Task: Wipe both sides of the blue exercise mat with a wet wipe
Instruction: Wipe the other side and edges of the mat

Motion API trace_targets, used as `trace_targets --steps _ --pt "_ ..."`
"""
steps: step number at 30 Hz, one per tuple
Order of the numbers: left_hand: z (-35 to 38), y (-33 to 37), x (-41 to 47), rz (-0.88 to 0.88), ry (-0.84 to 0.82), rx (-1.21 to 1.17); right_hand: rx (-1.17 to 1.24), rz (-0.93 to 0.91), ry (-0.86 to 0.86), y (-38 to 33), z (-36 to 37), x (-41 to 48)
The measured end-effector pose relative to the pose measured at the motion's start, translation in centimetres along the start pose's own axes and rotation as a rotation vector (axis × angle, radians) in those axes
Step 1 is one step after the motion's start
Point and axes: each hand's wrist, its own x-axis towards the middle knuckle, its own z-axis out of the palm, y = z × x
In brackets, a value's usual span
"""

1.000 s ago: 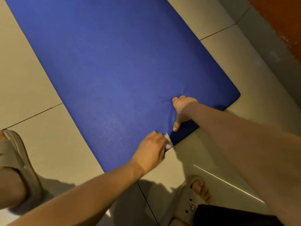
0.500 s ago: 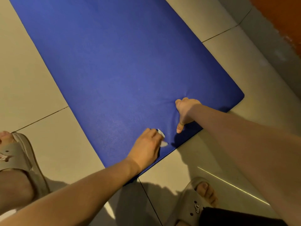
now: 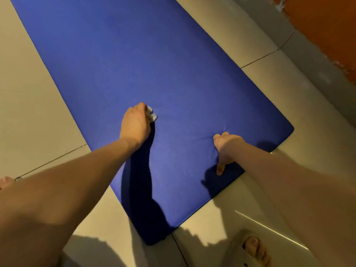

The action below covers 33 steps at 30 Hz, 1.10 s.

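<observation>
Left hand: fingers curled round a bunched wet wipe, pressing it onto the mat; a white corner of the wipe pokes out at the hand's 1 o'clock.
Right hand: at 4 o'clock from the left hand, grasping nothing; fingertips dig into the mat and dimple it, with the thumb stretched toward the near edge at 6 o'clock.
Blue exercise mat: flat on the tiled floor, running from 11 o'clock down to a near corner at 6 o'clock, one face up.
Outward: a sandalled foot on the tiles at 5 o'clock; an orange wall at 1 o'clock.
Done: no wet trace shows, so I cannot say how much of this face is wiped; the wipe sits in the near end.
Left: probably the long stretch toward 11 o'clock, then the flip and the whole underside.
</observation>
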Motion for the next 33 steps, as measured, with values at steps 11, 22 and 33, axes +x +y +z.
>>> trace_targets --steps 11,22,33 --pt "4.3 5.3 -8.0 0.684 -0.278 -0.083 0.036 0.091 -0.013 -1.0 -0.2 -0.5" --pt "0.0 -0.1 4.8 -0.011 -0.005 0.058 0.043 0.098 0.037 -0.9 0.3 -0.3" --pt "1.7 2.0 -2.8 0.764 -0.203 0.046 0.231 0.252 0.272 -3.1 2.2 -2.5"
